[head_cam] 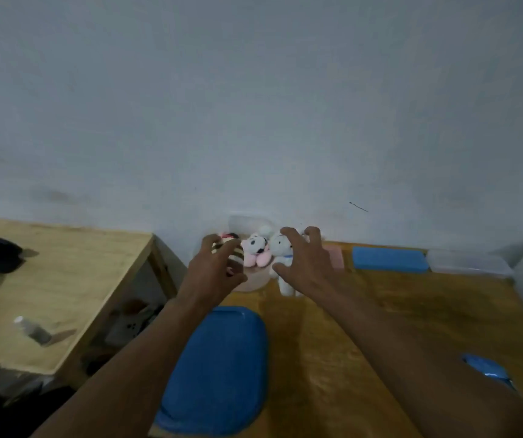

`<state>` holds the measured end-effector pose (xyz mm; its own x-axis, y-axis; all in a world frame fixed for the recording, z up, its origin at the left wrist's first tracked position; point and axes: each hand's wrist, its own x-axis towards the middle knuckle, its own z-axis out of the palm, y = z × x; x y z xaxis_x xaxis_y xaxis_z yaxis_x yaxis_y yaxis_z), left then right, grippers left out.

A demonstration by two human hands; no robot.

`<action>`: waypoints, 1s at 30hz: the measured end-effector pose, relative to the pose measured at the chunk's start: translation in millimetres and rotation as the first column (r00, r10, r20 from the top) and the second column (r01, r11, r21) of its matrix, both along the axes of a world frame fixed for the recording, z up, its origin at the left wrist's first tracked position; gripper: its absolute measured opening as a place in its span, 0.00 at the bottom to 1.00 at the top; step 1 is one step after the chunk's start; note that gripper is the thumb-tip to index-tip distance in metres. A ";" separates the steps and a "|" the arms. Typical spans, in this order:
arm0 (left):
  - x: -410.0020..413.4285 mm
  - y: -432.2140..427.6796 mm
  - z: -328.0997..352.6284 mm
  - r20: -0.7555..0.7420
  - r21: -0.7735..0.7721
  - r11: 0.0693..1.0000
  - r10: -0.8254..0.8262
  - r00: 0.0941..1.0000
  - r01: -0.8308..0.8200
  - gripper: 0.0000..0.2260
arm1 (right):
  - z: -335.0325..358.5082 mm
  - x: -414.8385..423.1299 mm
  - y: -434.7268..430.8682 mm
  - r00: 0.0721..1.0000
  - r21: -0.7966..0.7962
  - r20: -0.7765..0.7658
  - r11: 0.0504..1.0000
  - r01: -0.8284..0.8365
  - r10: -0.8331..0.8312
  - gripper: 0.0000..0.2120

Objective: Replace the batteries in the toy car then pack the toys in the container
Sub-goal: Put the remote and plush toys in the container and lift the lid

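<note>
Desk (380, 311): 3 plushies (255, 252); L hand (213, 273), R hand (307, 263) both at them.

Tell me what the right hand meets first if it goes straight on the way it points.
Most likely the white plush dog: the right hand reaches toward the wall, its spread fingers right in front of that toy. They may already touch; depth is unclear.

Fuzzy plush toys (255, 252); glossy wooden table (412, 311).
</note>
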<state>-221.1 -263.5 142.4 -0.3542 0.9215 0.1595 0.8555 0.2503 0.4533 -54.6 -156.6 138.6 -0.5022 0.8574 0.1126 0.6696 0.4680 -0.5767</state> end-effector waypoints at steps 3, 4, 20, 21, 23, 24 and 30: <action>-46.4 26.9 -2.8 -0.009 -0.015 1.000 -0.017 1.000 0.017 0.32 | 1.6 -44.7 21.1 0.999 -0.016 -0.012 0.999 0.031 -0.032 0.30; -61.9 36.5 -5.4 -0.010 -0.031 0.999 -0.024 1.000 0.024 0.32 | 0.0 -59.0 27.3 0.999 -0.017 -0.006 0.999 0.037 -0.037 0.29; -133.6 105.4 -73.9 0.131 -0.382 0.870 -0.283 0.950 0.312 0.33 | -81.1 -154.4 52.4 0.952 -0.236 0.282 0.953 0.191 -0.121 0.32; -132.8 106.0 -74.6 0.147 -0.376 0.872 -0.278 0.949 0.314 0.32 | -82.7 -154.5 53.3 0.949 -0.236 0.291 0.952 0.192 -0.119 0.32; -131.8 107.2 -73.5 0.183 -0.361 0.879 -0.262 0.948 0.312 0.29 | -85.4 -155.3 55.2 0.948 -0.230 0.297 0.955 0.188 -0.115 0.31; -131.8 108.2 -72.5 0.192 -0.361 0.875 -0.268 0.944 0.322 0.28 | -86.4 -155.9 56.5 0.949 -0.233 0.297 0.955 0.182 -0.108 0.31; -133.4 107.3 -72.3 0.142 -0.389 0.850 -0.326 0.935 0.355 0.28 | -97.1 -162.1 59.8 0.940 -0.208 0.328 0.964 0.168 -0.093 0.29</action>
<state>-354.5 -156.1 70.1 -0.0030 0.9648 -0.2631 0.8913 0.1219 0.4366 -216.7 -96.8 41.5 -0.3614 0.9011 -0.2396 0.8794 0.2440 -0.4089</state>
